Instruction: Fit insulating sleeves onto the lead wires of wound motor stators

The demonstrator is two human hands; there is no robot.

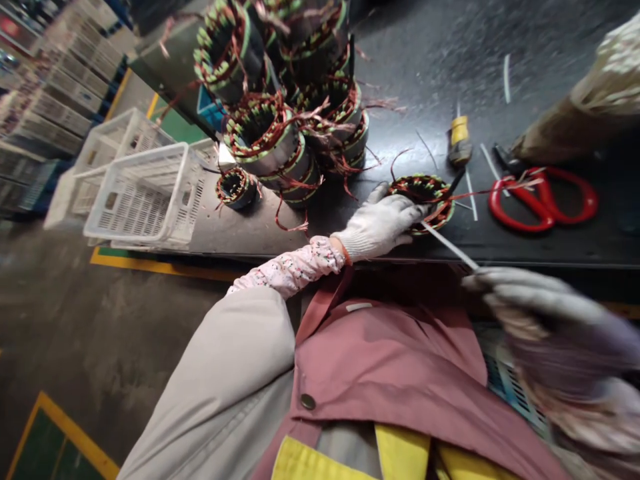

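My left hand [377,223], in a white knit glove, rests on the rim of a small wound motor stator [423,190] with copper wires and green slot pieces, lying on the black bench [400,80]. My right hand [525,300], gloved and blurred by motion, pinches a thin white strip [450,245] whose tip points toward that stator. Several larger wound stators [260,133] stand grouped beyond my left hand. A smaller stator [236,188] lies near the bench edge.
Red-handled scissors [543,200], a yellow-handled tool [459,140] and loose white strips [471,195] lie on the bench. A bulging sack [585,100] sits at its far end. White plastic crates [143,193] stand beside the bench, above a concrete floor with yellow lines.
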